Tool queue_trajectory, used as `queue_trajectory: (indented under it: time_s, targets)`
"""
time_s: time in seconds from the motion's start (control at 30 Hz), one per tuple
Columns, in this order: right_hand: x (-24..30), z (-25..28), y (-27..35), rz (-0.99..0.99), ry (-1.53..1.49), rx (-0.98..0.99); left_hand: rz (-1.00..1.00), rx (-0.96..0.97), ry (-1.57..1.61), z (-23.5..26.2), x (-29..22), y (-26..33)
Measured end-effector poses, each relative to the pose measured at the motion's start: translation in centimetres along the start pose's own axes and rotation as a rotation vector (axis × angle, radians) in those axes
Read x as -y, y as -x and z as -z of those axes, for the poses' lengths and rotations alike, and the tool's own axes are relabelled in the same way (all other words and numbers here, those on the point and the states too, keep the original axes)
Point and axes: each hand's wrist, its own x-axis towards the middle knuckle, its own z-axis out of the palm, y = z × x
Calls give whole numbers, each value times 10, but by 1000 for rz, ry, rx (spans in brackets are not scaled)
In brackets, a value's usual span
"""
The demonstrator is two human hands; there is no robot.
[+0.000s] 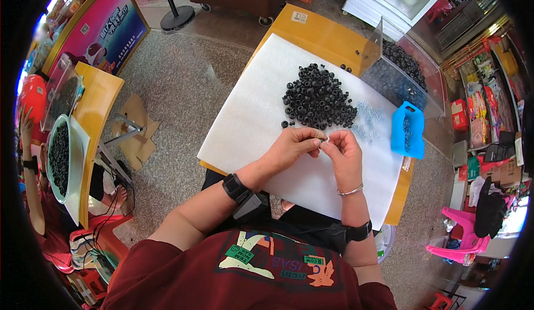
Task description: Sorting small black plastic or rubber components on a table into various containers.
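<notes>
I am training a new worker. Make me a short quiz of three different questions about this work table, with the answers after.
1. True or false: the pile of black rings lies on the white sheet.
2. Which thing stands at the right of the sheet? A) a blue scoop B) a red bucket C) a green cup
3. Fill in: the left hand and right hand meet over the sheet and pinch a small ______ part between the fingertips.

Key
1. True.
2. A, the blue scoop, beside the clear bin.
3. Pale; its kind is too small to tell.
</notes>
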Motion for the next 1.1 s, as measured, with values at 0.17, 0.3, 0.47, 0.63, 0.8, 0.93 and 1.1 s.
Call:
queue_trajectory:
  time_s: [0.17,0.3,0.47,0.63,0.8,0.93,1.1]
  targets:
    - [12,19,0,-239,-144,171,23,123,-111,2,-8,4]
    - [12,25,0,-305,-188,248,72,204,-10,0,-8,3]
    - [15,25,-2,-267,-107,209,21,176,-75,1,-6,1]
    - [8,23,-28,199,559,-219,59,-14,214,3,0,-5]
    - [-21,18,-49,486,1005,-234,91,-28,311,2,-5,-2]
    - [-22,17,-49,479,932,-228,94,-53,348,1,-5,-3]
    - [3,5,-23,169,536,-182,73,-51,381,4,0,-5]
